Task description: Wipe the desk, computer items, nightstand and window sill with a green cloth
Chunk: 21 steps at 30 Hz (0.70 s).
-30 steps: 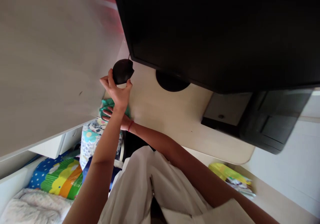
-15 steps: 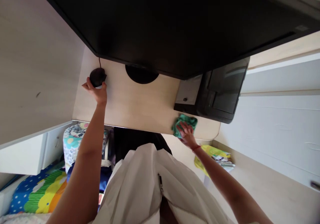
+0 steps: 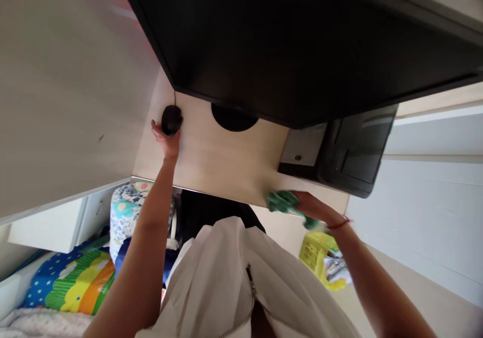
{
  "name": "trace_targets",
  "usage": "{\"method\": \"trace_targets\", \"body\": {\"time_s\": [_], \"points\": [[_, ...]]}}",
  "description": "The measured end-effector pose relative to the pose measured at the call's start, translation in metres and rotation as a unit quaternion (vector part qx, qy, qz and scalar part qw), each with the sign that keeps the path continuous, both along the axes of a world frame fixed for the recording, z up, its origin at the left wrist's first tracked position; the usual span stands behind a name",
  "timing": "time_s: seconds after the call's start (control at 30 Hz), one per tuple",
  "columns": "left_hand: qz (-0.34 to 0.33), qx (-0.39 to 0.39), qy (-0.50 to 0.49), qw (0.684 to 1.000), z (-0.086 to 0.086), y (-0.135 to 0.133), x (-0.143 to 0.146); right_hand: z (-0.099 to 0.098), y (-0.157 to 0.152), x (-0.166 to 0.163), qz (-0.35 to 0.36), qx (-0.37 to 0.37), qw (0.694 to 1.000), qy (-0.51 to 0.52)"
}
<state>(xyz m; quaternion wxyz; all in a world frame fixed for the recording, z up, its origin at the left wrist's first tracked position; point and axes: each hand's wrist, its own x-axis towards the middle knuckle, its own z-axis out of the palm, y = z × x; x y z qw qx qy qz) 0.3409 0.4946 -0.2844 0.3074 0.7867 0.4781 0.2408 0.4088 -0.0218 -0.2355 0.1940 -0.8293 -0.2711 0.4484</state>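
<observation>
At the left of the desk [image 3: 204, 169], my left hand [image 3: 168, 141] has its thumb and fingers around a rounded black corded device [image 3: 171, 120]. A thin cord runs from it up behind the monitor [image 3: 287, 41]. My right hand [image 3: 311, 206] grips a crumpled green cloth [image 3: 282, 200] at the desk's front edge, to the right. Part of the cloth hangs below the hand, and its far side is smeared by motion. The fingertips of the right hand are hidden in the cloth.
The monitor's round black base [image 3: 234, 118] rests mid-desk. A black printer [image 3: 352, 152] stands at the right, with a light box-like part [image 3: 305, 146] beside it. A wall panel [image 3: 68, 101] bounds the left. Below the desk are a yellow bag [image 3: 315, 252] and a patterned fabric bundle [image 3: 126, 209].
My right hand has turned and moved right, bunching the green cloth, which was spread flat beneath it. My left hand stays at the black device. The whole view has shifted.
</observation>
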Motion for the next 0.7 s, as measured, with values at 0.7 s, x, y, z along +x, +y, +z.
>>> {"method": "trace_targets", "body": {"time_s": [0.7], "points": [[-0.020, -0.082, -0.073, 0.994, -0.016, 0.030, -0.040, -0.026, 0.439, -0.026, 0.164, 0.215, 0.942, -0.198]]}}
